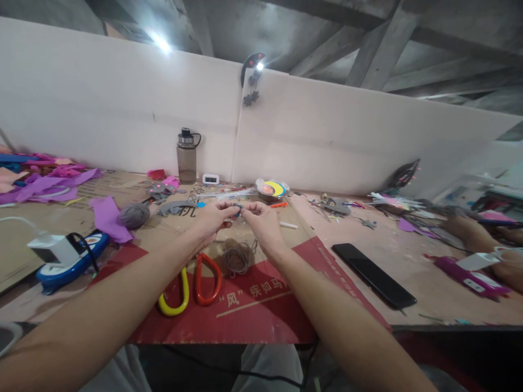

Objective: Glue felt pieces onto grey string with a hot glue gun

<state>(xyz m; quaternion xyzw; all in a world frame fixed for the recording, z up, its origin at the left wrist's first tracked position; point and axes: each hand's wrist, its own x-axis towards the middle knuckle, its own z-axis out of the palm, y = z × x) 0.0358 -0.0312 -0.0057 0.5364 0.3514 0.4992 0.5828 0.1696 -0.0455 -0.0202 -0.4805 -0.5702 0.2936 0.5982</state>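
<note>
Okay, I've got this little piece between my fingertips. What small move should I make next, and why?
I'd probably hold the piece in your left hand and ease your right hand slightly aside. The fingertips of both hands meet around it and hide most of it, so a clearer look may help before you adjust anything.

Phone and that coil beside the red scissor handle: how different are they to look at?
The phone is a flat, dark slab with straight edges, while the coil is a loose, brownish-grey bundle of thin loops. The phone looks clearly bigger than the coil. The phone lies on the bare tabletop, whereas the coil lies on the cardboard. Both are lying unheld.
</note>
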